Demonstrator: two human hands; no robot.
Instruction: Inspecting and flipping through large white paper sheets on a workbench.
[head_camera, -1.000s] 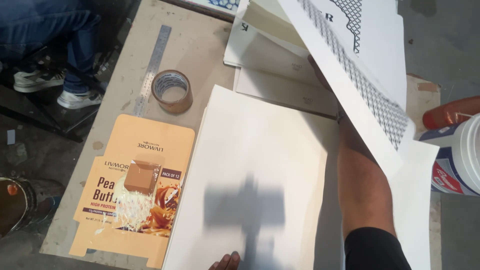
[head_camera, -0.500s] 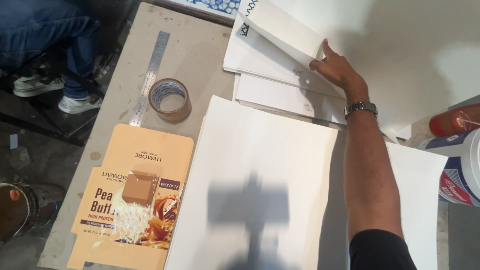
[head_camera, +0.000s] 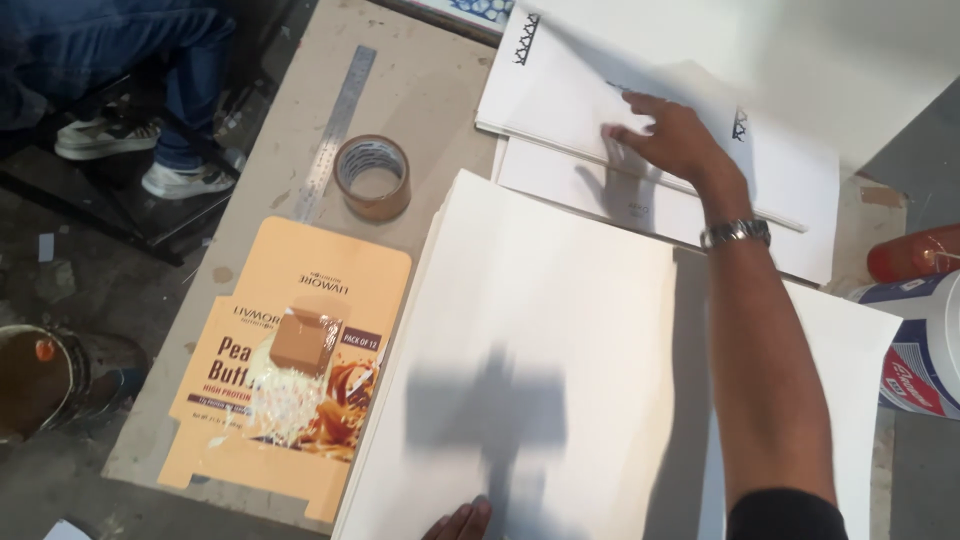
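My right hand (head_camera: 668, 137) reaches across the table, a metal watch (head_camera: 735, 233) on its wrist. It lies palm down, fingers apart, on a stack of white printed sheets (head_camera: 560, 95) at the far side. Above it a large white sheet (head_camera: 800, 50) hangs tilted and blurred; what holds it is hidden. In front of me lies a big stack of plain white sheets (head_camera: 540, 330). Only the fingertips of my left hand (head_camera: 458, 521) show at the bottom edge, touching that stack's near edge.
A flattened orange carton (head_camera: 285, 370) lies left of the sheets. Beyond it are a roll of brown tape (head_camera: 372, 177) and a steel ruler (head_camera: 335, 130). A white tub (head_camera: 925, 340) and a red-orange object (head_camera: 915, 255) stand at right. Another person's legs (head_camera: 150, 60) are at top left, a bucket (head_camera: 30, 385) on the floor.
The patterned sheet that was lifted over the table has swung up and back. My right hand has moved forward and now rests flat on the far stack.
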